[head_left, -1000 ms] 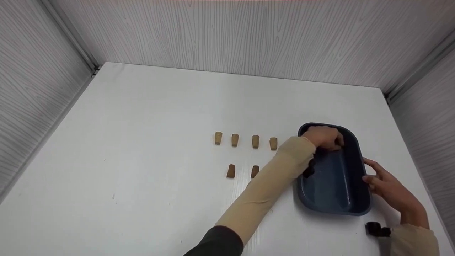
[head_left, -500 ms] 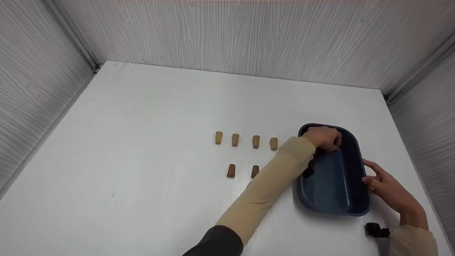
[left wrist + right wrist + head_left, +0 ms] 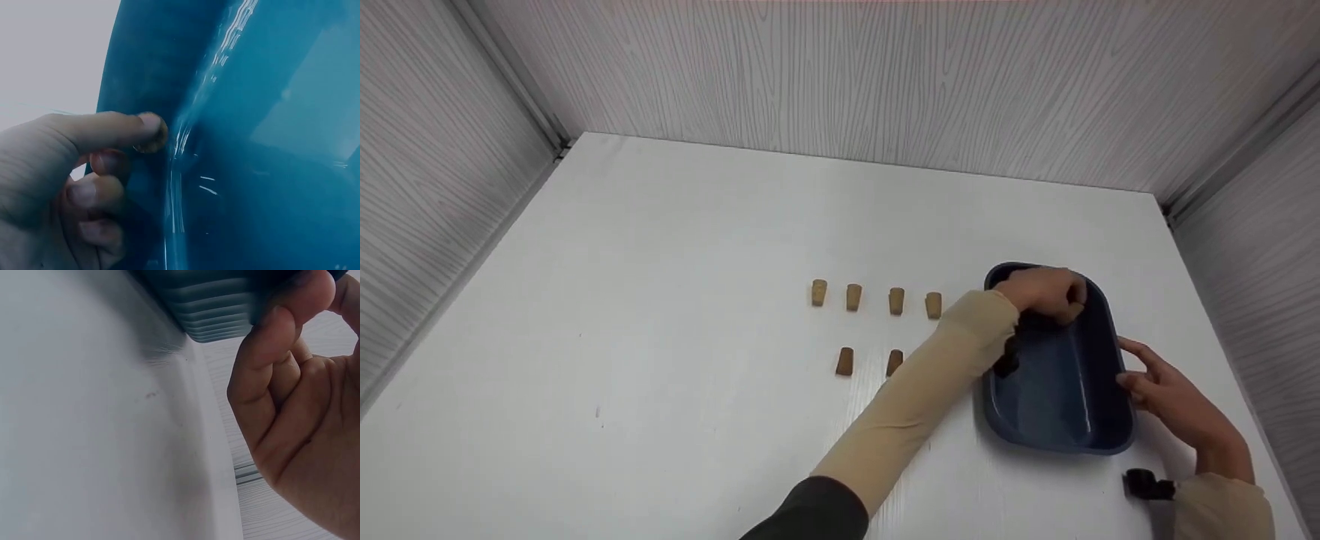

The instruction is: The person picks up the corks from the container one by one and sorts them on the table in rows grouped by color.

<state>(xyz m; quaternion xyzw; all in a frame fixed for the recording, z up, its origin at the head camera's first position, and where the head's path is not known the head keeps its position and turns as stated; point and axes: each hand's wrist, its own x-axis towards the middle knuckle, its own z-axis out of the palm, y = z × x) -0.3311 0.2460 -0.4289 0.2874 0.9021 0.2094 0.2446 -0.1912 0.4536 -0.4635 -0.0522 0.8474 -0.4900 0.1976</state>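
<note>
A dark blue plastic basin (image 3: 1042, 405) stands on the right of the white table, its far end slightly raised or simply farther off; I cannot tell which. My left hand (image 3: 1041, 291) reaches over its left rim into the far part. In the left wrist view, thumb and fingers pinch a small cork stopper (image 3: 153, 143), mostly covered by the thumb, close to the basin wall. My right hand (image 3: 1174, 397) grips the basin's right side, thumb at the rim. The right wrist view has its curled fingers (image 3: 264, 354) against the ribbed outer wall.
Left of the basin, several light cork stoppers (image 3: 853, 298) stand in a row. Nearer are darker brown stoppers (image 3: 845, 361); my left forearm partly covers one and may hide more. Pale wood-grain panels (image 3: 840, 82) enclose the table's back and sides.
Both hands keep nearly the same positions. The whole scene, basin included, shifts slightly left in the head view. The left hand's fingers have turned a little inside the basin.
</note>
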